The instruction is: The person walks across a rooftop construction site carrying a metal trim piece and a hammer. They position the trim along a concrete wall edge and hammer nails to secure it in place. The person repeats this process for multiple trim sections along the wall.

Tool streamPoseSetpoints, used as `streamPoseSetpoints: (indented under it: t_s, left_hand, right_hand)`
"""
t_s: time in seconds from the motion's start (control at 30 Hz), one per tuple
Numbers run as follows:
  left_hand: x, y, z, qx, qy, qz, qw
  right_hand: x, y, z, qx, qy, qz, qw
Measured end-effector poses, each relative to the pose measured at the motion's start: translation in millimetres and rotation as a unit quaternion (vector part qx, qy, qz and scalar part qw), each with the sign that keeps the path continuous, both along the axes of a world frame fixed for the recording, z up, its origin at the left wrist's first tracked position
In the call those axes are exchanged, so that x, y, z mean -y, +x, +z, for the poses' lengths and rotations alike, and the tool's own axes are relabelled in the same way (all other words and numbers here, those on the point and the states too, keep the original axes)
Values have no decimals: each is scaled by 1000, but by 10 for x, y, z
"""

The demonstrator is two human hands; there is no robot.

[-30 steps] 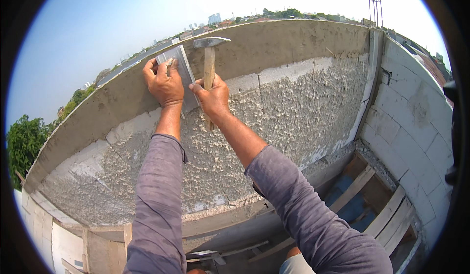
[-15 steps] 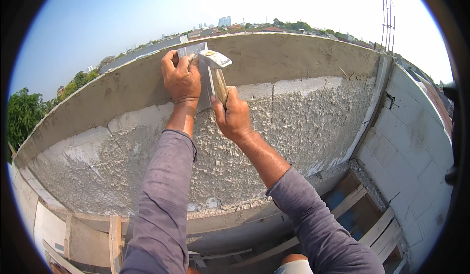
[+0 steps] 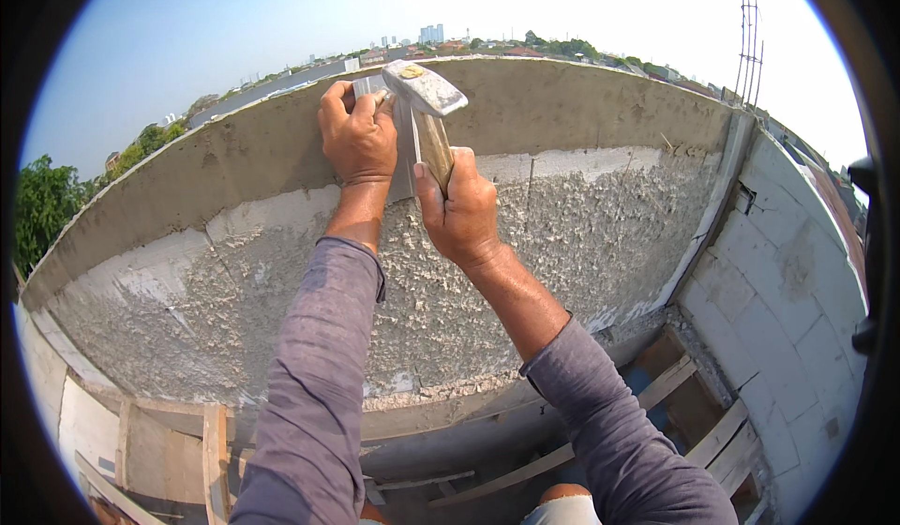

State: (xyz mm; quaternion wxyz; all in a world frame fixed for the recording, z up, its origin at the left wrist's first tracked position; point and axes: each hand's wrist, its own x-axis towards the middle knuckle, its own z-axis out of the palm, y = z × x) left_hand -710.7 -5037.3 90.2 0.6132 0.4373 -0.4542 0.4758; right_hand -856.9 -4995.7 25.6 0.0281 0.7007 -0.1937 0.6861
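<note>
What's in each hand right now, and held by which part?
Right hand: hammer, by its wooden handle. Left hand: fingers at the grey strip; whether they pinch something small can't be told.

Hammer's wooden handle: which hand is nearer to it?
Right. The right hand grips the wooden handle; the left hand is off to its left, up at the grey metal strip.

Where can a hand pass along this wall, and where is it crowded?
Free: the smooth brown plaster band between the wooden-handled grey hammer and grey concrete corner post; lower, rough grey plaster right of the bare right hand. Crowded: the grey metal-looking strip, where bare left hand, right hand and hammer bunch together.
</note>
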Motion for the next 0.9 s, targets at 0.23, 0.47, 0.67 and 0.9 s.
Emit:
streamPoseSetpoints:
  t_s: [0.23, 0.47, 0.67, 0.9]
  left_hand:
    - [15, 23, -8, 11, -1, -24, 1000]
    - [-8, 5, -22, 36, -23, -18, 999]
    - [70, 64, -47, -74, -16, -214, 974]
    - [104, 111, -48, -62, -16, -144, 988]
  right_hand:
    - [96, -42, -122, -92, 128, -84, 984]
    - [-117, -305, -313, -33, 215, 15, 976]
    - [-118, -251, -207, 23, 2, 63, 998]
    - [199, -9, -132, -114, 61, -63, 990]
